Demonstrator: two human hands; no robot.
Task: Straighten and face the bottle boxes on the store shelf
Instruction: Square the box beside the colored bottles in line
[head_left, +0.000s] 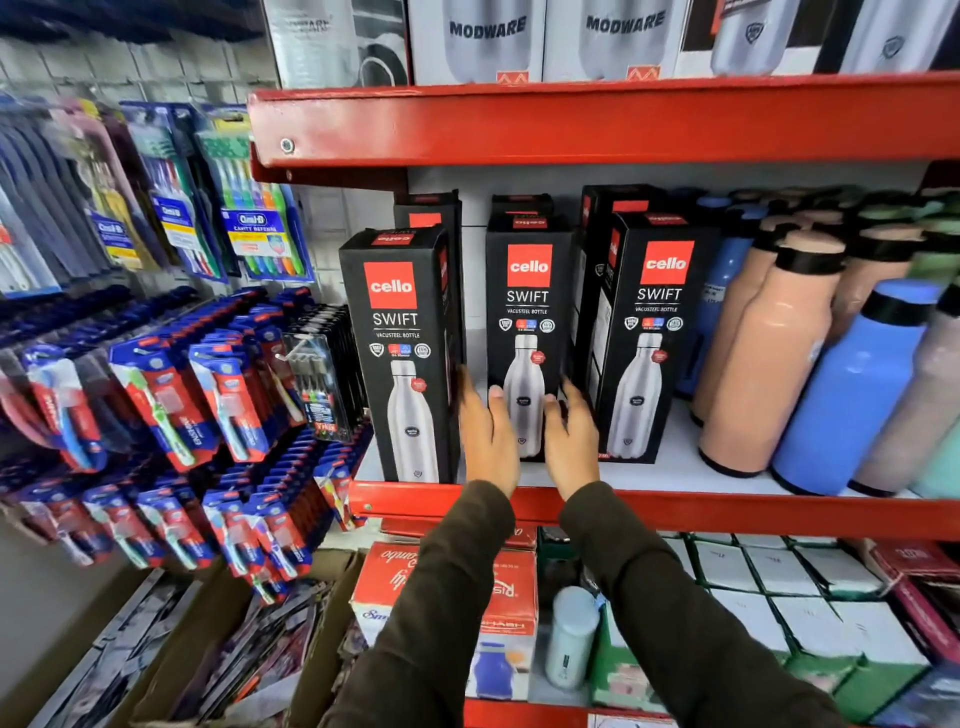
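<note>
Three black Cello Swift bottle boxes stand upright on the white shelf with the red front lip. The left box stands nearest the front edge, the middle box sits further back, and the right box is turned slightly. More black boxes stand behind them. My left hand and my right hand clasp the bottom of the middle box from either side, thumbs lying on its front face.
Loose peach and blue bottles crowd the shelf to the right of the boxes. Modware boxes fill the shelf above. Toothbrush packs hang at left. Below lie red and white boxes.
</note>
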